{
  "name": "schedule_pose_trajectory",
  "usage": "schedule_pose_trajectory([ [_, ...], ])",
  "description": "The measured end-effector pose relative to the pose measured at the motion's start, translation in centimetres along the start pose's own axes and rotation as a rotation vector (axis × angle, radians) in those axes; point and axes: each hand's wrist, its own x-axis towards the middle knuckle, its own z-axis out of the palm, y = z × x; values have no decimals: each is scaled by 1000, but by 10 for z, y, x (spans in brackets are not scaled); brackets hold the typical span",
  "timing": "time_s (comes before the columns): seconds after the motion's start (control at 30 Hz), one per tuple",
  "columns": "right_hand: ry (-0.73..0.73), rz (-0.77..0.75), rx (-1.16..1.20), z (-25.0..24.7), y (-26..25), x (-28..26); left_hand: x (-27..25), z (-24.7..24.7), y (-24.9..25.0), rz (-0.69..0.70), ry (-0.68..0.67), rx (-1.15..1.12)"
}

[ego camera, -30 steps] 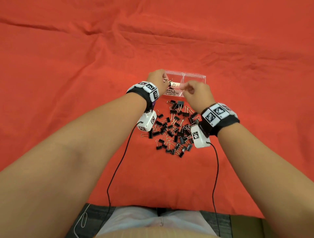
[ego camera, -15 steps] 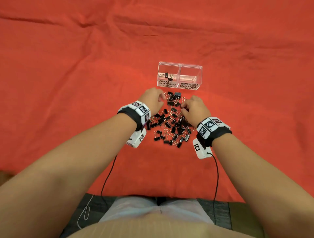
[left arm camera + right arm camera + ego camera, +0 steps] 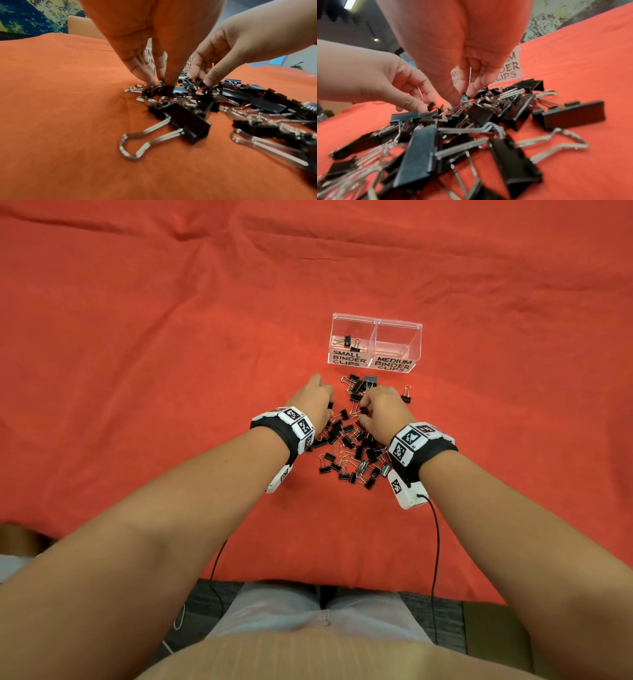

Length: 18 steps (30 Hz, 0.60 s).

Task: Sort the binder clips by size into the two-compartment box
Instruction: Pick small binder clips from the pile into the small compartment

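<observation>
A clear two-compartment box (image 3: pixel 375 320) stands beyond the pile, labelled SMALL on the left and MEDIUM on the right. Two small clips (image 3: pixel 349 343) lie in the left compartment; the right one holds nothing. A pile of black binder clips (image 3: pixel 349 446) of mixed sizes lies on the red cloth. My left hand (image 3: pixel 328 405) is down at the pile's left edge, thumb and fingers pinching a small clip (image 3: pixel 430 104). My right hand (image 3: pixel 362 410) is over the pile's far part, its thumb and forefinger pinching another small clip (image 3: pixel 464 97). Both hands nearly touch.
One stray clip (image 3: pixel 406 395) lies right of the right hand. Larger clips (image 3: pixel 573 116) sit at the pile's near side. Red cloth (image 3: pixel 171 371) covers the table all round; its near edge runs in front of my lap. Cables trail from both wrist cameras.
Both hands have come back from the box to the pile and dropped onto it. Two small clips now show in the left compartment.
</observation>
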Motion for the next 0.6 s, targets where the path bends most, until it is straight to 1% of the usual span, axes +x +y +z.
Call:
schedule_pose_trajectory([
  [0.1,-36,15,4,-5,-1,0,-1,0,1,44,74,31],
  [0.17,-67,14,18,-5,0,-1,-1,-2,1,63,89,24],
  [0.2,-50,14,54,-4,1,-2,-1,-2,2,61,89,0],
  [0.3,92,57,273,-5,9,-5,0,-1,6,49,67,-92],
  [0.37,126,82,369,-13,14,-7,2,1,10,55,4,-88],
  [0.47,90,146,457,-26,21,-8,5,6,14,92,-63,-11],
  [0.6,31,320,841,-36,26,-10,6,11,15,83,-93,63],
])
